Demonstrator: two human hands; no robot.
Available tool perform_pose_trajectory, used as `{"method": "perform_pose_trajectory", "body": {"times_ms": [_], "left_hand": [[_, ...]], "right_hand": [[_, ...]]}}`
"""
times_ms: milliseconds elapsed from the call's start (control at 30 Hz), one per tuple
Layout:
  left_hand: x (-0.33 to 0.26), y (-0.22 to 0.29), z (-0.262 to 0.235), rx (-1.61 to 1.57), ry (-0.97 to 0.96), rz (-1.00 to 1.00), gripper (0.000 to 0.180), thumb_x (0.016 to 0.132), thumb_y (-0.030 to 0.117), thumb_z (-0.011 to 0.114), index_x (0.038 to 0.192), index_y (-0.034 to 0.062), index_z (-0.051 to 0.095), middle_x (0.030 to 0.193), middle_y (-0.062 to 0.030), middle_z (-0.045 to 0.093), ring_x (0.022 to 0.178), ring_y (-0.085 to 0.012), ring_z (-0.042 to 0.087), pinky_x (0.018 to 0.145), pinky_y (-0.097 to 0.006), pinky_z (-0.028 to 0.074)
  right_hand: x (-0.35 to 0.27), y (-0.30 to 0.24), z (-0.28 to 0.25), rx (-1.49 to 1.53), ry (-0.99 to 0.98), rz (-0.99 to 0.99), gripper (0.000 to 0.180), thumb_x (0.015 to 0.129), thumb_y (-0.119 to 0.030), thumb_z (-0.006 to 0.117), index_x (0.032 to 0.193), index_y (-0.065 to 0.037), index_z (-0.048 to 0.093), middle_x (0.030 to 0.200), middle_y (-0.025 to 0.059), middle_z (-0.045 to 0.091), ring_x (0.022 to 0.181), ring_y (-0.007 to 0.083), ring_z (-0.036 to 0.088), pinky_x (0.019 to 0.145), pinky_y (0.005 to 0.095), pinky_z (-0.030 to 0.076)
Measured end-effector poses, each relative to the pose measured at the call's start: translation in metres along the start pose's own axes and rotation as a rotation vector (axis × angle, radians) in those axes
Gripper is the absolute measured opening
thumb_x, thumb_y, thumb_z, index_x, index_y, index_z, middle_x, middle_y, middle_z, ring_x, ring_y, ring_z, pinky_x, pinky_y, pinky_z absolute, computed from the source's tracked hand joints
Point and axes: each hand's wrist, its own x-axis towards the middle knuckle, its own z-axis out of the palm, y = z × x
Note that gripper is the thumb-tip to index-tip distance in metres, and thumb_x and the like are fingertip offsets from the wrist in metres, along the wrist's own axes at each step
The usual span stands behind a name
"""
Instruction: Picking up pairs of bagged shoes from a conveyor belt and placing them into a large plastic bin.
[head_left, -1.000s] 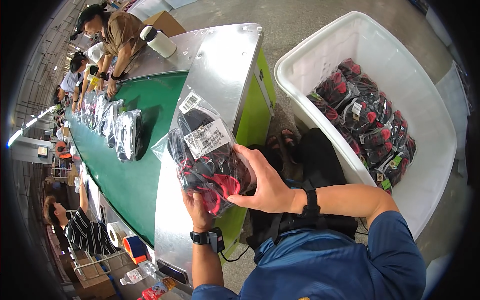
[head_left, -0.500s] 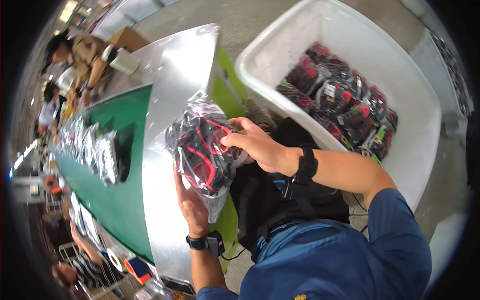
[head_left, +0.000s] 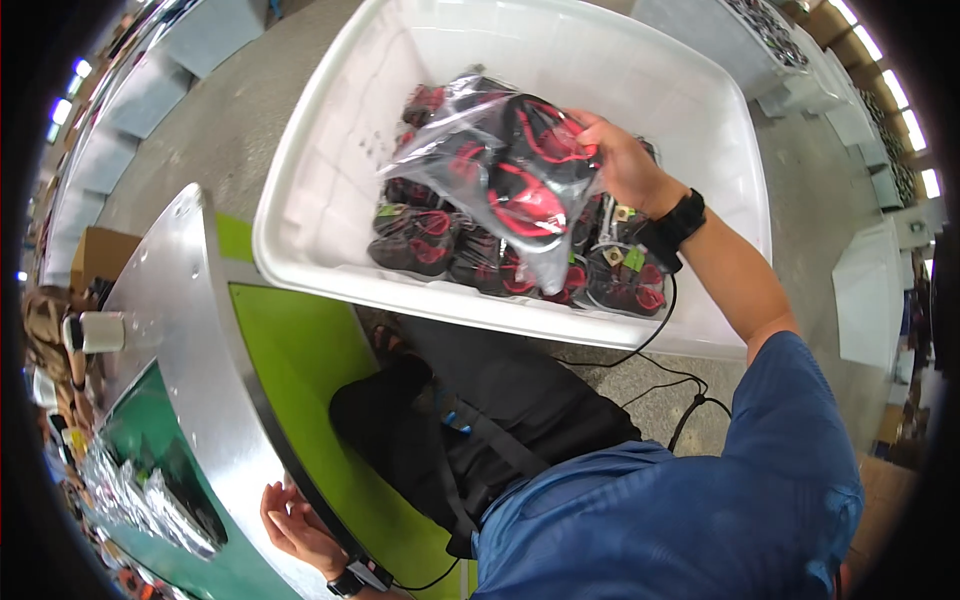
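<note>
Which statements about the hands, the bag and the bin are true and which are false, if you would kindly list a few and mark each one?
1. The right hand holds a clear bag over the bin. True.
2. The left hand grips the same bag. False: it is well away from the bag, by the edge of the metal table.
3. Shoes with red parts lie in the bin. True.
4. The bin is green. False: it is white.
5. The strap on the right wrist is black. True.
6. The right sleeve is red. False: it is blue.
</note>
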Motion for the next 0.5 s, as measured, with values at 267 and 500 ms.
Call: {"method": "perform_pose_trajectory", "body": {"times_ms": [267, 500], "left_hand": [[0.003, 0.005, 0.014, 0.203, 0.056, -0.004, 0.034, 0.11, 0.029, 0.054, 0.125, 0.0014, 0.067, 0.1, -0.004, 0.072, 0.072, -0.0011, 0.057, 0.056, -0.012, 0.036], [0.001, 0.004, 0.009, 0.275, 0.094, -0.003, 0.032, 0.11, 0.028, 0.054, 0.122, 0.0018, 0.068, 0.097, -0.001, 0.072, 0.065, 0.0019, 0.05, 0.051, -0.012, 0.031]], "right_hand": [[-0.031, 0.059, -0.21, -0.322, 0.098, 0.343, 0.064, 0.083, -0.017, 0.058, 0.144, 0.002, 0.054, 0.114, 0.0034, 0.067, 0.103, 0.0125, 0.063, 0.097, 0.029, 0.049], [-0.049, 0.168, -0.224, -0.449, 0.079, 0.677, 0.064, 0.079, -0.009, 0.058, 0.142, 0.001, 0.061, 0.104, 0.0006, 0.067, 0.088, 0.0085, 0.057, 0.083, 0.0243, 0.045]]}}
